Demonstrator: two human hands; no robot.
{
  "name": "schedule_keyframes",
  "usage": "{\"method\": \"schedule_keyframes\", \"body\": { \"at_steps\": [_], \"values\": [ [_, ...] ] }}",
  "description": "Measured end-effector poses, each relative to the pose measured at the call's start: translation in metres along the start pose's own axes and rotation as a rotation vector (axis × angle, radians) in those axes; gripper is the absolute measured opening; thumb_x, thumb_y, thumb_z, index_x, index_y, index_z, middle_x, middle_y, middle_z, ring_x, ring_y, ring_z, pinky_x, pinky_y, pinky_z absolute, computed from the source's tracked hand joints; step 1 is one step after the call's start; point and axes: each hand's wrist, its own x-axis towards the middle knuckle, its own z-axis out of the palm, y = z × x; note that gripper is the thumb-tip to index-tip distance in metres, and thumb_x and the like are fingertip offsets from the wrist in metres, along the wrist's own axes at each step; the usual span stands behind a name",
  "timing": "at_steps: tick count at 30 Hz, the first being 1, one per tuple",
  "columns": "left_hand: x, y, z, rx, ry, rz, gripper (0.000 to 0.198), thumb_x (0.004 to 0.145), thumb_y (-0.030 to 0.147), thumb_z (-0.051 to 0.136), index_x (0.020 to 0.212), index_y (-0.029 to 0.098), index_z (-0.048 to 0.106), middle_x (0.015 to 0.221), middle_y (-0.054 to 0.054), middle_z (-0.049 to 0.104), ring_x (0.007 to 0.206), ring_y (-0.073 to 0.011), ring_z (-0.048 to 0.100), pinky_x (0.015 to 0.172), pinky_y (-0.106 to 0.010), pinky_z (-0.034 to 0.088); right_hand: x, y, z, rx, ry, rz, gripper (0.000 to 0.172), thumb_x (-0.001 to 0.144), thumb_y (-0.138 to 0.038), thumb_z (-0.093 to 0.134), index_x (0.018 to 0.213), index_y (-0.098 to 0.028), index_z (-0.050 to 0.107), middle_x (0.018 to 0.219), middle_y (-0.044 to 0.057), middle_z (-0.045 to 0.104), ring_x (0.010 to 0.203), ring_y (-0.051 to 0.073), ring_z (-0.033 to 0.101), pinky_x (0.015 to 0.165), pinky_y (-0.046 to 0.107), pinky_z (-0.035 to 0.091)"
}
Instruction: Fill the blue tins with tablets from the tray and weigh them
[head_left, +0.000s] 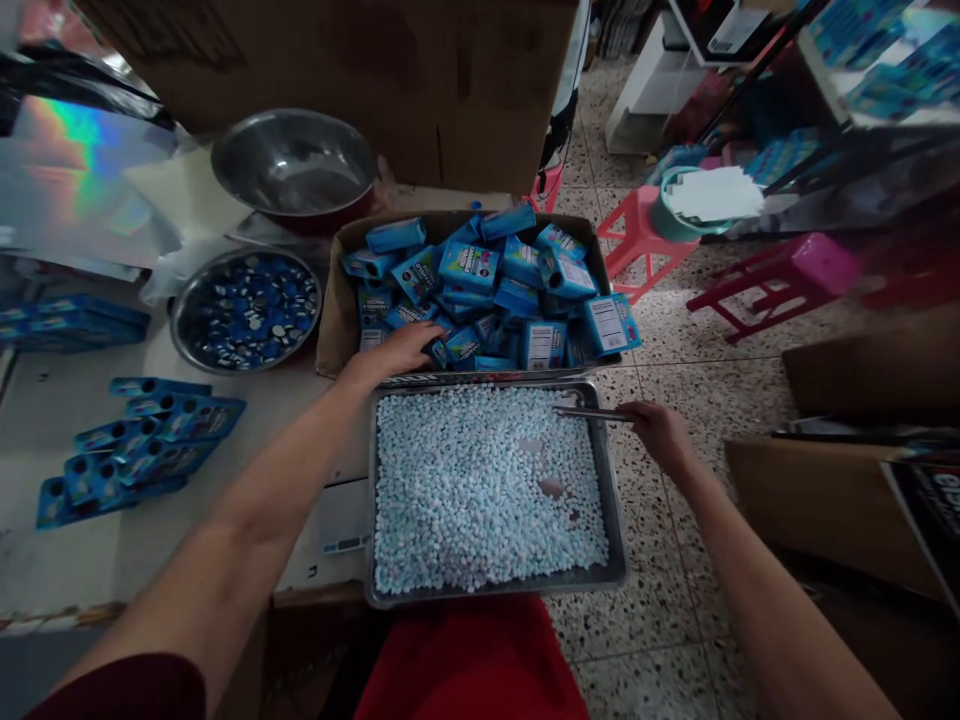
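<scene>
My left hand (409,348) is in the near left part of a cardboard box (327,330), its fingers closed around the end of a small blue box (440,352). Several more printed blue boxes (469,265) lie heaped there. My right hand (660,432) grips the handle of a metal scoop (596,413) at the tray's right rim. The scoop's head rests among small pale blue and white candy-like pellets (472,490). These spread over a metal tray (616,540) in front of me, with bare patches at the right.
A steel bowl (180,325) of blue and white round pieces stands left, behind it another metal bowl (296,165). Blue cartons with round holes (150,440) lie on the left tabletop. A large cardboard carton (360,90) rises behind; pink stools (810,275) stand on the floor right.
</scene>
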Motion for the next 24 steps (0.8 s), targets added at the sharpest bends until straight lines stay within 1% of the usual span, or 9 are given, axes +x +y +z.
{"method": "schedule_keyframes", "body": {
  "at_steps": [2,4,7,10,12,14,17,21,24],
  "values": [
    [-0.012,-0.005,-0.004,-0.052,0.086,0.017,0.043,0.072,0.030,0.070,0.114,0.019,0.067,0.118,-0.011,0.065,0.112,-0.0302,0.061,0.096,-0.038,0.050,0.022,-0.022,0.022,0.048,-0.110,-0.056,0.031,0.084,-0.018,0.055,0.098,-0.020,0.083,0.092,0.009,0.080,0.081,0.024,0.072,0.077,0.034,0.053],
    [-0.034,-0.003,-0.012,-0.123,0.263,-0.028,0.036,0.073,0.030,0.072,0.108,0.020,0.068,0.113,-0.009,0.067,0.111,-0.0285,0.061,0.099,-0.038,0.049,0.036,-0.057,0.054,0.132,-0.204,-0.130,0.031,0.084,-0.016,0.056,0.097,-0.021,0.084,0.094,0.008,0.080,0.084,0.023,0.073,0.080,0.033,0.053],
    [-0.080,0.016,-0.025,-0.247,0.539,-0.167,0.038,0.076,0.033,0.075,0.111,0.021,0.068,0.112,-0.007,0.068,0.106,-0.0256,0.062,0.098,-0.038,0.050,0.040,-0.117,0.108,0.349,-0.348,-0.239,0.029,0.083,-0.015,0.056,0.091,-0.022,0.084,0.096,0.007,0.081,0.089,0.021,0.074,0.085,0.031,0.053],
    [-0.130,0.048,-0.026,-0.283,0.674,-0.219,0.038,0.079,0.035,0.076,0.113,0.022,0.068,0.115,-0.007,0.069,0.110,-0.0250,0.062,0.100,-0.037,0.051,0.027,-0.157,0.147,0.595,-0.483,-0.143,0.020,0.079,-0.020,0.064,0.086,-0.021,0.082,0.084,0.004,0.079,0.077,0.018,0.072,0.075,0.028,0.055],
    [-0.159,0.068,-0.015,-0.228,0.729,-0.250,0.033,0.081,0.032,0.074,0.112,0.024,0.069,0.115,-0.006,0.070,0.113,-0.0259,0.061,0.104,-0.039,0.049,0.014,-0.163,0.155,0.681,-0.531,-0.022,0.020,0.078,-0.027,0.065,0.085,-0.018,0.081,0.065,0.001,0.073,0.058,0.015,0.064,0.059,0.024,0.051],
    [-0.180,0.085,0.005,-0.163,0.764,-0.281,0.031,0.084,0.026,0.071,0.114,0.025,0.070,0.115,-0.006,0.071,0.114,-0.0266,0.060,0.107,-0.042,0.046,0.003,-0.155,0.148,0.701,-0.558,0.048,0.026,0.080,-0.034,0.064,0.086,-0.015,0.080,0.050,-0.002,0.063,0.044,0.012,0.053,0.048,0.022,0.044],
    [-0.195,0.101,0.044,-0.132,0.746,-0.302,0.033,0.085,0.017,0.067,0.116,0.028,0.071,0.116,-0.005,0.073,0.111,-0.0264,0.061,0.106,-0.043,0.046,-0.010,-0.140,0.118,0.787,-0.571,0.148,0.032,0.076,-0.042,0.071,0.086,-0.013,0.079,0.048,-0.003,0.059,0.042,0.010,0.050,0.045,0.022,0.042],
    [-0.189,0.110,0.084,-0.162,0.643,-0.337,0.035,0.082,0.015,0.070,0.115,0.026,0.073,0.113,-0.007,0.073,0.107,-0.0278,0.060,0.099,-0.042,0.048,-0.021,-0.143,0.067,0.962,-0.548,0.247,0.040,0.069,-0.047,0.083,0.090,-0.013,0.080,0.053,-0.002,0.062,0.046,0.010,0.053,0.047,0.022,0.045],
    [-0.180,0.113,0.093,-0.179,0.628,-0.342,0.032,0.081,0.019,0.073,0.112,0.025,0.075,0.107,-0.007,0.073,0.105,-0.0284,0.059,0.096,-0.041,0.048,-0.021,-0.160,0.039,0.996,-0.522,0.248,0.040,0.070,-0.046,0.084,0.093,-0.013,0.080,0.058,-0.001,0.065,0.048,0.009,0.056,0.048,0.022,0.047]
  ]
}}
